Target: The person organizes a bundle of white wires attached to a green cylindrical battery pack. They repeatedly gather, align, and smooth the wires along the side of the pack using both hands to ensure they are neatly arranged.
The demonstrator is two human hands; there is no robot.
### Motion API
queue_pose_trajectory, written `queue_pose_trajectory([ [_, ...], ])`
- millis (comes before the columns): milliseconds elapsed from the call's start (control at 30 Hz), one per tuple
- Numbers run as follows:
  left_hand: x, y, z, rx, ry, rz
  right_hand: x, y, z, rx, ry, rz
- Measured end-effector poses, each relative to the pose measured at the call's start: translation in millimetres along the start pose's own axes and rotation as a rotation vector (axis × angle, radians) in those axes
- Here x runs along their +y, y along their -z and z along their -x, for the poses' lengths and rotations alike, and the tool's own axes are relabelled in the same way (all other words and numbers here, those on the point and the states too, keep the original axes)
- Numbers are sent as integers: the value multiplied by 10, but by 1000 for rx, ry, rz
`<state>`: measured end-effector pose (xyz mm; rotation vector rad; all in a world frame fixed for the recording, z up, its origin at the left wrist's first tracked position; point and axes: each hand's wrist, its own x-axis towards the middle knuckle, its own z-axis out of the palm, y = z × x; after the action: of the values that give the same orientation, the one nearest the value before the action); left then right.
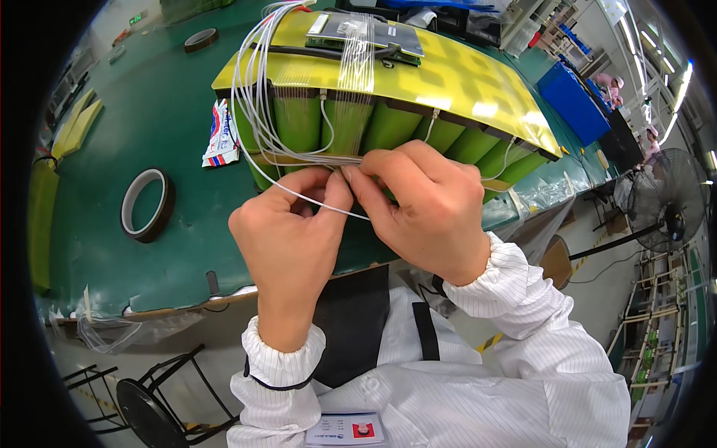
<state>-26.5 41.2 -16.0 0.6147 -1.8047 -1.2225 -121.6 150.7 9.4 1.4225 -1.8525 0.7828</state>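
A large battery pack of green cylindrical cells [297,123] under a yellow top sheet [463,71] stands on the green table. Clear tape [357,60] holds a circuit board [396,37] on top. A bundle of thin white wires [250,89] drops from the pack's upper left and runs along its near side. My left hand [291,231] pinches at the bundle, and my right hand [422,205] meets it fingertip to fingertip. Both hands are closed on the white wires. One loose wire crosses over my left fingers. Exactly what lies between the fingertips is hidden.
A tape roll [147,204] stands on the table to the left, another [201,39] farther back. A small white-and-red packet [222,138] lies against the pack. A blue bin [573,101], a fan [665,198] and a stool [149,414] are around. People sit far right.
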Motion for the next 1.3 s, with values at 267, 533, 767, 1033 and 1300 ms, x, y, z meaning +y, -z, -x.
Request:
queue_pose_trajectory([
  [267,63,-23,0,7,84,56,19,-18,-2,22,15,17],
  [533,4,61,-10,-32,109,39,10,-18,11,11,-12,24],
  [767,-18,92,-26,28,40,128,-36,-77,2,50,-49,17],
  [1033,53,201,-106,-71,69,27,-63,-97,8,55,-43,64],
  [1300,44,106,-98,45,50,18,-77,-66,-16,26,-52,71],
])
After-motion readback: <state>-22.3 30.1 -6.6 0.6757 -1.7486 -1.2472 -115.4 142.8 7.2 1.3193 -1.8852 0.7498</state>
